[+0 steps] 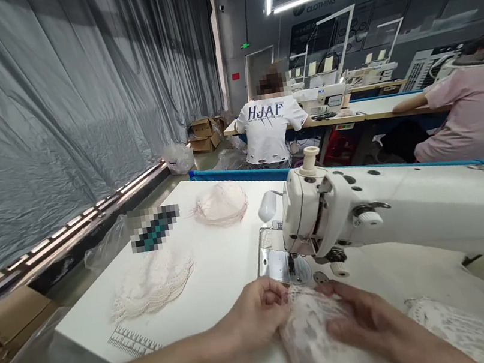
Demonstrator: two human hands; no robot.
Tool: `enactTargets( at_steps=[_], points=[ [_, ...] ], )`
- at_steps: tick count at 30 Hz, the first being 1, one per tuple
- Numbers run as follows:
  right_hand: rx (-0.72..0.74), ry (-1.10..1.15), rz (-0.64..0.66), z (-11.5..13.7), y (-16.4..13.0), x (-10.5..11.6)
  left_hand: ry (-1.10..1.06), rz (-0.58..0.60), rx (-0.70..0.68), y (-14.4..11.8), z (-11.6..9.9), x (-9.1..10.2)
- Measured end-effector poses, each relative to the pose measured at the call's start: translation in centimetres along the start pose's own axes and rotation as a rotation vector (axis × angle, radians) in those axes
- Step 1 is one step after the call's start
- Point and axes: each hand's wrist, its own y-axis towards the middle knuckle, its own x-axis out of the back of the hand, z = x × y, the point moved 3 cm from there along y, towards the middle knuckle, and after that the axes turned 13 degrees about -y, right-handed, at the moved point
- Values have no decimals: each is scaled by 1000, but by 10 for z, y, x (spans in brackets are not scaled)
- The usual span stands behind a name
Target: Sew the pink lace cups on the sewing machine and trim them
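Note:
Between my two hands hangs a piece of white lace fabric (311,323), just in front of the sewing machine (314,213). My left hand (259,312) pinches its upper left edge, fingers curled in. On the other side my right hand (362,315) grips the lace, thumb on the near face and fingers behind it. The metal needle plate (277,264) and presser foot (291,264) sit right beyond my fingertips. The lower part of the fabric runs out of view at the bottom.
On the white table lie a lace-edged piece (154,282), a pale pink bundle (221,203) and a blurred dark item (154,228). More lace (459,325) is at right. A person in a white shirt (268,129) and one in pink (472,110) sit ahead. Cardboard (12,331) stands left.

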Motion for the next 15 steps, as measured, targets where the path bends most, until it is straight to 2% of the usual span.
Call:
enactTargets(
  at_steps=[1, 3, 6, 8, 10, 12, 15],
  points=[
    [-32, -63, -25, -3, 1, 6, 96, 0, -45, 3, 0, 3],
    [-54, -372, -185, -5, 3, 19, 402, -6, -242, 7, -2, 9],
    [71, -840, -453, 10, 2, 24, 859, -37, -634, 8, -6, 13],
    [199, -927, -423, 20, 2, 13, 1044, 23, -825, 9, -4, 11],
    [280, -913, -324, 25, 2, 1, 1141, 107, -922, 12, -1, 10],
    [321, -930, -270, 23, 2, -6, 1192, 150, -962, 16, 2, 11],
    [336, -1023, -274, 8, 5, -7, 1199, 163, -950, 20, 4, 13]
  ],
)
